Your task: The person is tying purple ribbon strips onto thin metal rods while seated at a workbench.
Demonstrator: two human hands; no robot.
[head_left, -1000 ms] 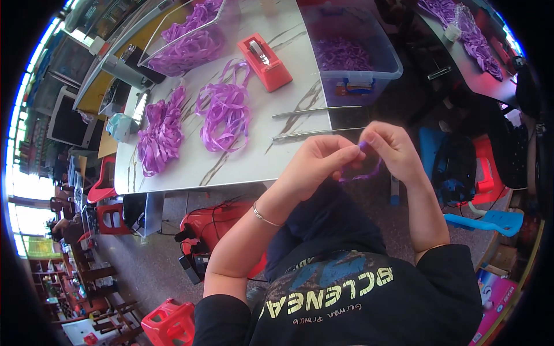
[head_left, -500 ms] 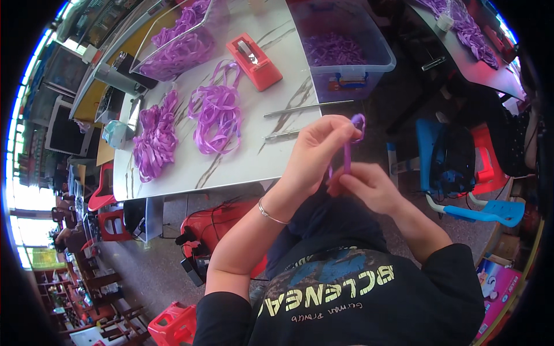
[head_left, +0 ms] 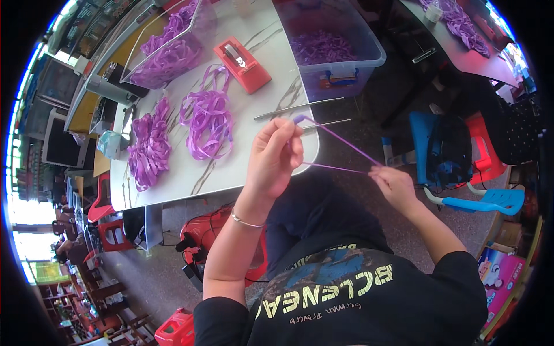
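A loop of purple ribbon (head_left: 345, 140) is stretched taut between my two hands, beyond the table's right corner. My left hand (head_left: 273, 155) is closed on one end, where a darker purple tip sticks up past the fingers. Farther right and a little lower, my right hand (head_left: 395, 187) pinches the other end of the loop. Two thin metal rods (head_left: 300, 108) lie beside my left hand, poking out past the table edge. Left of that hand, a loose heap of purple ribbon loops (head_left: 206, 124) and a denser ribbon bundle (head_left: 150, 144) lie on the table.
The marbled white table (head_left: 242, 167) bears a red tape dispenser (head_left: 242, 64) and a clear bin (head_left: 173, 55) of ribbon. A clear plastic tub (head_left: 340, 72) with purple pieces stands at the table's right side. A blue chair (head_left: 479, 199) and a red stool (head_left: 176, 328) stand nearby.
My hands have moved apart, the left one leftward and the right one rightward. The ribbon that hung between them is now pulled out into a long, taut loop.
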